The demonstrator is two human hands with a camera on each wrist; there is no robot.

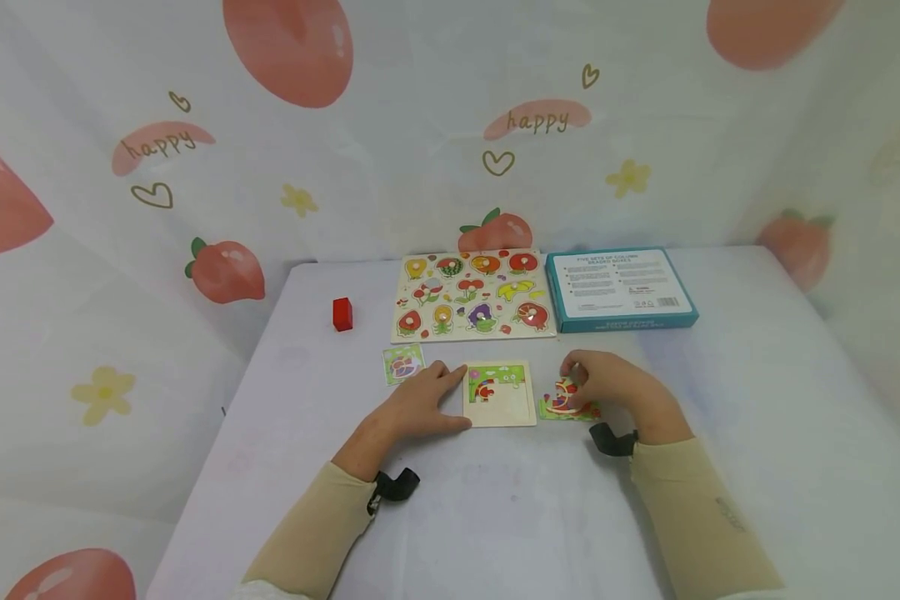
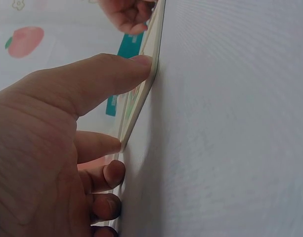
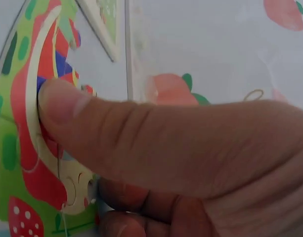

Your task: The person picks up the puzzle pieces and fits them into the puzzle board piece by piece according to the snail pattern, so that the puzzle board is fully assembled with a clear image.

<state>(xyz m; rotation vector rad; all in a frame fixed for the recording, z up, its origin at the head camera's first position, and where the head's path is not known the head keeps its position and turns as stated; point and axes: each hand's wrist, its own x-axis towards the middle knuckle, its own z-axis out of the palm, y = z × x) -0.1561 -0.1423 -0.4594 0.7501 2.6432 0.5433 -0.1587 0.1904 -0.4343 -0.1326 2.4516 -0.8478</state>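
Note:
A small square puzzle board (image 1: 510,408) lies in front of me, with a green strip and a few red pieces at its upper left. My left hand (image 1: 418,404) touches its left side, index finger at the upper corner and thumb at the lower one; the left wrist view shows this thumb (image 2: 109,79) against the board's edge. Right of the board, my right hand (image 1: 618,392) pinches at a cluster of colourful puzzle pieces (image 1: 551,408). In the right wrist view the thumb (image 3: 141,128) covers part of these pieces (image 3: 25,123), and the other fingers are curled, their tips partly hidden.
A fruit board (image 1: 461,292) with knobbed pieces lies behind the puzzle board. Beside it, at the back right, is a teal and white box (image 1: 618,287). A small picture card (image 1: 402,363) lies by the left hand, and a red block (image 1: 342,314) stands farther left.

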